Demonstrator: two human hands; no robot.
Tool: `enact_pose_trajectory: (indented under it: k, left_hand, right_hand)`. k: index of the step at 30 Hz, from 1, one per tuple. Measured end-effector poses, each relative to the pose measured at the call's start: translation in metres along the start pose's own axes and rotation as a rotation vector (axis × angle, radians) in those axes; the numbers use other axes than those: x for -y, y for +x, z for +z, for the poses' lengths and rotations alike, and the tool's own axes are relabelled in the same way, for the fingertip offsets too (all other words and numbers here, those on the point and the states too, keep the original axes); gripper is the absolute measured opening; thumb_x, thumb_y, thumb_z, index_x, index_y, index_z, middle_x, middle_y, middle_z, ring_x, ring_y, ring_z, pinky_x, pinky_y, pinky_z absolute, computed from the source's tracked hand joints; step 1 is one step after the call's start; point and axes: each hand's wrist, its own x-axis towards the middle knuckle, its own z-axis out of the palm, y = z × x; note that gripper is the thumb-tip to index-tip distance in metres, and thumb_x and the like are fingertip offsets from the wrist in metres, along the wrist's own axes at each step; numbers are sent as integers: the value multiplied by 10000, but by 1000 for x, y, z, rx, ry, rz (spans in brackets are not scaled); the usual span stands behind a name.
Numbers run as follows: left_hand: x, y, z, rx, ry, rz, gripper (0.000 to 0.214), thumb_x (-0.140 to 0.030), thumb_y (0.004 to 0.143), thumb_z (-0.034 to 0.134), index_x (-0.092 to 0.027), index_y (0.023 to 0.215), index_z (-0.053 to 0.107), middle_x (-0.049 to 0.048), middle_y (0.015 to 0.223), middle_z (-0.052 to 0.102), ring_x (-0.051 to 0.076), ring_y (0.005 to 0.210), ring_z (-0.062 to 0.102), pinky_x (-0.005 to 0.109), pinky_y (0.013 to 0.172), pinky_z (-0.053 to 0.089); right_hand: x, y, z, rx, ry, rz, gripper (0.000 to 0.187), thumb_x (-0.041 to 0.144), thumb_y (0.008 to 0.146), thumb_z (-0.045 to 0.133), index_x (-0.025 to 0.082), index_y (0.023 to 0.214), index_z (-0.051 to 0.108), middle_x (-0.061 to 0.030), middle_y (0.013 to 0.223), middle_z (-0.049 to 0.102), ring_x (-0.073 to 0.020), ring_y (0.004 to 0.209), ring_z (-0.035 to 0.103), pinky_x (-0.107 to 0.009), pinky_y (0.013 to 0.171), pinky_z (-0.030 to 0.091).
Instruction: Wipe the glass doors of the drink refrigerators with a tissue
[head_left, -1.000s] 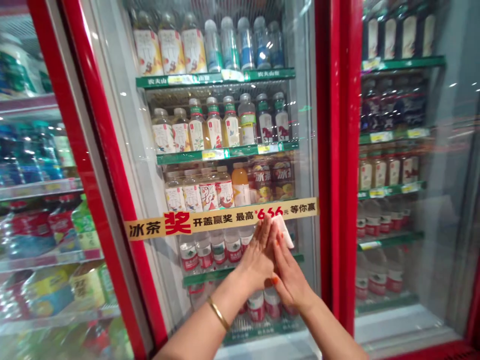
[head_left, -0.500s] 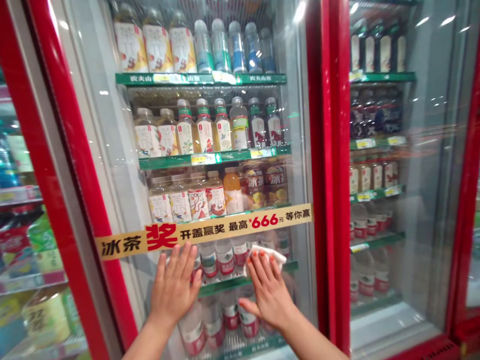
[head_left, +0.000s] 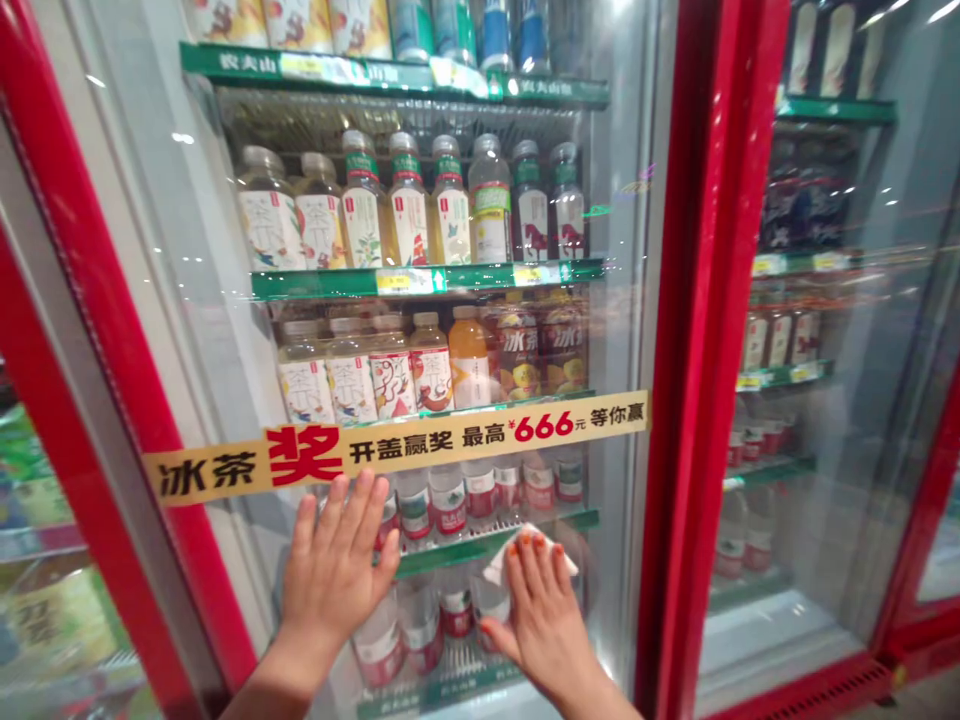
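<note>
My left hand [head_left: 334, 560] is spread flat at the glass door [head_left: 630, 330], with its fingertips just under the lower edge of a yellow sticker strip [head_left: 405, 446]. It holds nothing. Lower and to the right, my right hand [head_left: 544, 615] presses a folded white cloth [head_left: 494, 568] to the same glass. The fingers lie over the cloth, the thumb sticks out to the left, and part of the cloth is hidden beneath the hand. Behind the glass, near both hands, stand bottles with red and white labels [head_left: 448, 503].
Green-edged shelves [head_left: 427, 282] carry rows of drink bottles [head_left: 411, 215] inside the cooler. A red door frame [head_left: 694, 350] runs down on the right, beside another glass-fronted cooler [head_left: 862, 420]. At the left, a red frame [head_left: 82, 470] borders further drinks.
My right hand has slid down the glass with the white cloth under it. My left hand stays just below the strip. The view has shifted closer to the door.
</note>
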Motion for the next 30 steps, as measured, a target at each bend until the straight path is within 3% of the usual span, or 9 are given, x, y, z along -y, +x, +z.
enact_pose_trajectory:
  k: [5, 8, 12, 15, 19, 21, 25, 27, 30]
  left_hand:
    - [1, 2, 0, -10, 21, 22, 780, -308, 1010, 568, -170, 1710, 252, 26, 1797, 215, 201, 1713, 126, 460, 1433, 65]
    - [3, 1, -1, 9, 12, 35, 771, -325, 1025, 553, -171, 1713, 242, 27, 1805, 203, 202, 1714, 114, 453, 1431, 48]
    - [4, 1, -2, 10, 0, 56, 745, -365, 1053, 493, -155, 1716, 227, 30, 1816, 176, 209, 1717, 99, 455, 1430, 30]
    - [3, 2, -1, 12, 24, 63, 769, -376, 1046, 526, -140, 1714, 227, 37, 1821, 164, 217, 1718, 96, 467, 1433, 31]
    - [2, 2, -1, 0, 45, 60, 795, -338, 1022, 593, -132, 1707, 247, 47, 1822, 168, 222, 1718, 98, 469, 1435, 37]
    - [2, 2, -2, -6, 21, 54, 772, -356, 1038, 571, -140, 1707, 253, 39, 1821, 178, 213, 1717, 106, 461, 1433, 39]
    - [2, 1, -1, -1, -60, 10, 739, -457, 1076, 503, -173, 1711, 254, 7, 1817, 184, 187, 1715, 114, 446, 1431, 28]
    - [2, 0, 1, 7, -68, 3, 740, -464, 1075, 510, -176, 1710, 262, 9, 1813, 196, 189, 1715, 119, 451, 1431, 30]
    - [2, -1, 2, 1, -62, 7, 746, -455, 1069, 530, -176, 1708, 267, 13, 1811, 205, 192, 1716, 116, 455, 1431, 30]
  right_hand:
    - [-28, 29, -8, -100, -9, 552, 967, 526, 1082, 437, 62, 1731, -110, -244, 1805, -145, -490, 1687, -80, -882, 1255, 189]
    - [6, 50, 1, -76, 5, 378, 1085, 647, 1016, 505, 42, 1740, -31, -229, 1826, -26, -458, 1700, -16, -778, 1316, 236]
    - [25, 13, 7, -29, -100, -60, 969, 718, 915, 505, 286, 1749, 266, 42, 1751, 389, -249, 1714, 118, -480, 1390, 281]
    - [-12, 7, -2, -89, -112, 143, 958, 530, 988, 522, 126, 1760, 123, -114, 1823, 135, -291, 1719, 42, -580, 1392, 215]
    - [-34, 64, -15, -158, -4, 537, 927, 477, 1079, 425, 53, 1735, -74, -227, 1815, -108, -417, 1708, -55, -805, 1297, 216]
    - [-19, 81, -15, -132, 13, 429, 995, 565, 1061, 471, 33, 1737, -28, -248, 1821, -24, -427, 1709, -27, -766, 1325, 200]
    - [-9, 55, -17, -47, -35, -117, 1054, 757, 992, 519, 77, 1738, 213, -159, 1819, 210, -313, 1718, 108, -476, 1407, 177]
    - [-28, 45, -21, -49, -62, -59, 991, 669, 1035, 513, 63, 1741, 170, -173, 1833, 128, -315, 1722, 72, -502, 1401, 183]
    - [-51, 68, -27, -84, -50, 384, 935, 520, 1096, 428, 29, 1730, -53, -247, 1823, -90, -399, 1712, -65, -724, 1336, 210]
